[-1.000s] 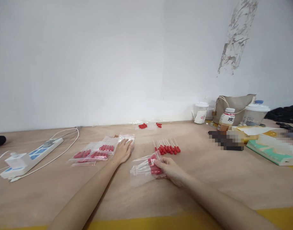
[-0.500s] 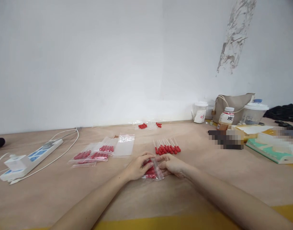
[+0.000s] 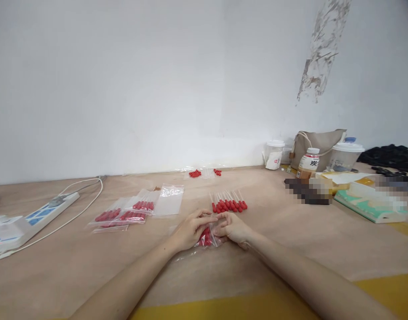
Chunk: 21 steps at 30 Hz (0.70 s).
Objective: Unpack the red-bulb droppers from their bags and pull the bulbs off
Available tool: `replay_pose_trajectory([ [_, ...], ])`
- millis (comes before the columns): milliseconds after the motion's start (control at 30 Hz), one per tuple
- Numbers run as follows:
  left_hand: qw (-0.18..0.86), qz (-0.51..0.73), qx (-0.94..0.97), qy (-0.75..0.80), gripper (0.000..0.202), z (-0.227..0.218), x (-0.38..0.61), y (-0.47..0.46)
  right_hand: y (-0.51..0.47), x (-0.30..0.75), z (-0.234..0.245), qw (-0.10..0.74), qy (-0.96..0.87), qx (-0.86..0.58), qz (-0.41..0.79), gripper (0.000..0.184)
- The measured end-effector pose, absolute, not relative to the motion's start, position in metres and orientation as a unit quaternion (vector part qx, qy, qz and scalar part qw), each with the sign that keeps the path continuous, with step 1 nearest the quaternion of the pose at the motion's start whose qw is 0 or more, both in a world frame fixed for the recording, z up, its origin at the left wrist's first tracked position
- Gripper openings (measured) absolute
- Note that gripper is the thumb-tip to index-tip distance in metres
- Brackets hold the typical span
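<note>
We pinch the clear bag near its mouth with our left hand and right hand, and a crooked tug could spill its red heads.

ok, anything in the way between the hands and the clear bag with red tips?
Nothing visible. The left hand partly covers the clear bag, and the right hand is at its right edge. The loose red-tipped sticks lie just beyond the hands, not between.

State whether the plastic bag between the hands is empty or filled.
Filled, at least partly: red tips show through the clear plastic bag.
</note>
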<state>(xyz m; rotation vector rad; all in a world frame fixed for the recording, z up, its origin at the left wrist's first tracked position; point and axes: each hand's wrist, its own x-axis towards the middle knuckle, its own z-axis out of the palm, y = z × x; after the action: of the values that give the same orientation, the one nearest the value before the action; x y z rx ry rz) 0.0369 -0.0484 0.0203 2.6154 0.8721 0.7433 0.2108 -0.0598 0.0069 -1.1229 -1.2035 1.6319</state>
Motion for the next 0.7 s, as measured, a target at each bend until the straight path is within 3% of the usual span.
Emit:
replay_pose_trajectory([
  [467, -0.066, 0.237, 0.941, 0.231, 0.022, 0.015, 0.037, -0.044, -0.064, 0.201, 0.009, 0.415, -0.476, -0.480, 0.608, 0.064],
  [700, -0.093, 0.241, 0.929, 0.265, 0.020, 0.018, 0.034, -0.048, -0.061, 0.212, 0.000, 0.422, -0.521, -0.371, 0.643, 0.042],
])
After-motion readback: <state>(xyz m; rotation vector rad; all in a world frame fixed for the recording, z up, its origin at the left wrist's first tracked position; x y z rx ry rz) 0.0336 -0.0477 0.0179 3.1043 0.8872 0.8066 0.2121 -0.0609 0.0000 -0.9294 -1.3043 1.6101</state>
